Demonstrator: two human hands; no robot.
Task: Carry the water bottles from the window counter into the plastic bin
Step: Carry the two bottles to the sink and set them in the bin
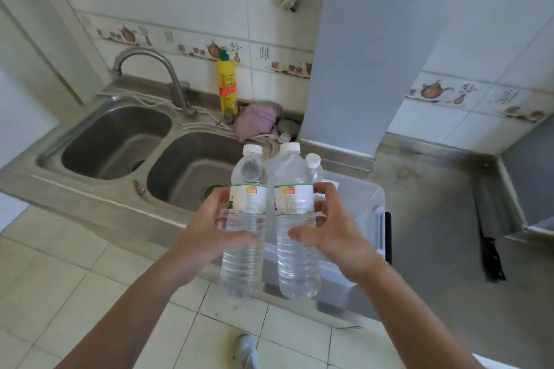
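The left hand (209, 228) grips one bottle (244, 237) at its waist, fingers curled round it; the right hand (326, 231) grips a second bottle (295, 228) the same way. Both bottles are upright and side by side between the hands. A third bottle (314, 166) peeks out just behind the right hand's one. The bin (371, 198) sits on the bench (434, 219) beyond and below the hands; the sink (120, 141) lies beyond the left hand

A: How many bottles?
B: Three water bottles: one (244, 219), another (295, 219), a third's cap (313, 161) behind. One yellow bottle (227, 90).
A: Hands? Basins?
B: Two hands (209, 231) (332, 231), two basins (114, 144) (192, 171), one bin (371, 198).
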